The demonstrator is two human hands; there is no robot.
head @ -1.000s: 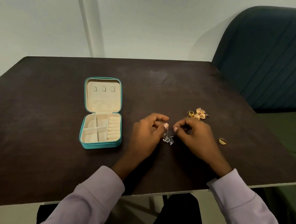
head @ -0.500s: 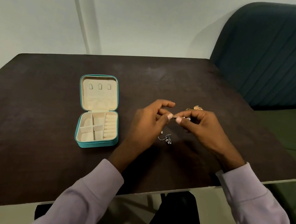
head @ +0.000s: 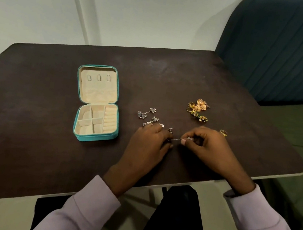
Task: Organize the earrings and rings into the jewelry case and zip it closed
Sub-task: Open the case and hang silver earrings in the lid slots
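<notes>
A teal jewelry case (head: 93, 138) lies open on the dark table, its cream compartments bare. Right of it lie silver chain earrings (head: 147, 115), spread out. My left hand (head: 147, 145) and my right hand (head: 206, 147) rest low on the table and pinch the two ends of one silver chain earring (head: 177, 139) stretched between them. Beyond my right hand sits a heap of gold earrings and rings (head: 197, 108). A single gold ring (head: 223, 132) lies just past my right knuckles.
The dark table (head: 28, 137) has its front edge close to my sleeves and a worn right corner. A blue upholstered seat back (head: 283, 45) and green cushion (head: 298, 134) stand to the right. A pale wall is behind.
My hands have lowered toward the table and pulled a silver chain earring out straight. Silver earrings now lie spread left of my left hand, and the gold heap is uncovered.
</notes>
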